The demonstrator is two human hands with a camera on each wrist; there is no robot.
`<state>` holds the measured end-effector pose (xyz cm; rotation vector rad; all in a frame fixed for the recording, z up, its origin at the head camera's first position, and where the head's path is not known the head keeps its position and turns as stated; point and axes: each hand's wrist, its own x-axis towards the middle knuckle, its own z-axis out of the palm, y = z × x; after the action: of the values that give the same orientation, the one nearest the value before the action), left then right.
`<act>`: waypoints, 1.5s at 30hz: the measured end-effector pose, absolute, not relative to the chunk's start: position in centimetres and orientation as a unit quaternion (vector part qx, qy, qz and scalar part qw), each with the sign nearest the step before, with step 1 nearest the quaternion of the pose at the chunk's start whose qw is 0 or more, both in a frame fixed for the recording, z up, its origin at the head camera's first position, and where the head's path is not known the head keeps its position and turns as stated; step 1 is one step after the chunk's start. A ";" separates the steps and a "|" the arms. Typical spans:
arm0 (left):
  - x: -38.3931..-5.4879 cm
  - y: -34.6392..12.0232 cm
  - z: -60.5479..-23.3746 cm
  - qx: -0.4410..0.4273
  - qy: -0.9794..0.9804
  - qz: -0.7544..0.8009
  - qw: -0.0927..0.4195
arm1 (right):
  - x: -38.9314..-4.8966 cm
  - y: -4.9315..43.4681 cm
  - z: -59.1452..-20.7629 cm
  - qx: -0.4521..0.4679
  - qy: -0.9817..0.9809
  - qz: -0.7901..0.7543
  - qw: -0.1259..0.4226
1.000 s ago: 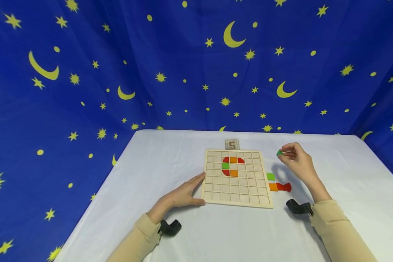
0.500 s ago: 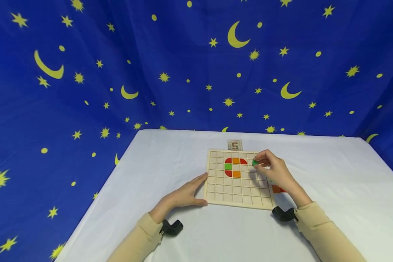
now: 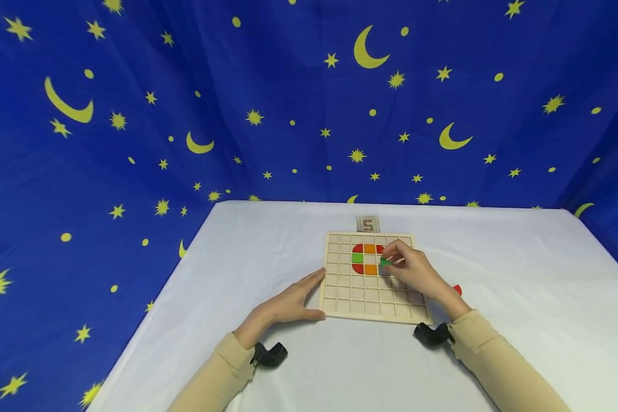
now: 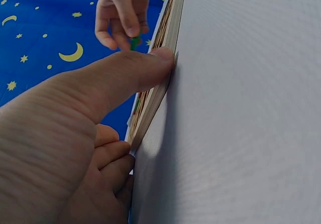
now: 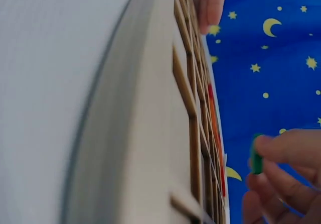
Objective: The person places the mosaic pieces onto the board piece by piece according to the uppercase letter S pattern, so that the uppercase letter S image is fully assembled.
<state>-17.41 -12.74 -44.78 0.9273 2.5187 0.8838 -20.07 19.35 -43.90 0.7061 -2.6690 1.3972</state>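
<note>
My right hand point(image 3: 414, 269) pinches a small green tile point(image 3: 385, 262) between thumb and fingertips, over the upper middle of a wooden grid board point(image 3: 350, 307). In the right wrist view the green tile point(image 5: 257, 156) is held on edge, apart from the board's surface. Red, orange and light green tiles point(image 3: 357, 258) lie in the grid cells in a curved shape just left of that hand. My left hand point(image 3: 290, 303) rests against the board's left side with fingers extended, its thumb near the front left corner. The left wrist view shows the thumb point(image 4: 125, 76) touching the board's edge.
A small card point(image 3: 368, 224) with a gridded figure lies behind the board. One red piece point(image 3: 458, 289) shows past my right forearm, which hides other loose tiles. Black wrist cameras point(image 3: 272, 356) stick out from both sleeves. A blue star-patterned cloth point(image 3: 288, 103) hangs behind the white table.
My right hand has carried the green tile leftward from beyond the board's right side to over the grid, beside the laid tiles. The left hand has stayed at the board's edge.
</note>
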 end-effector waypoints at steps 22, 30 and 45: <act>-17.5 -12.7 -45.0 0.320 0.880 0.314 0.156 | -20.4 18.6 -45.4 0.239 -0.881 0.406 0.038; -17.5 -12.6 -44.9 0.321 0.880 0.313 0.157 | -20.2 18.5 -45.3 0.235 -0.884 0.403 0.039; -17.5 -12.6 -45.0 0.323 0.879 0.312 0.157 | -19.9 19.5 -43.3 0.232 -0.872 0.428 0.045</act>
<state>-17.53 -12.61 -44.96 0.9231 2.5163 0.8938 -19.91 19.47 -43.27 0.7075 -2.6645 1.3072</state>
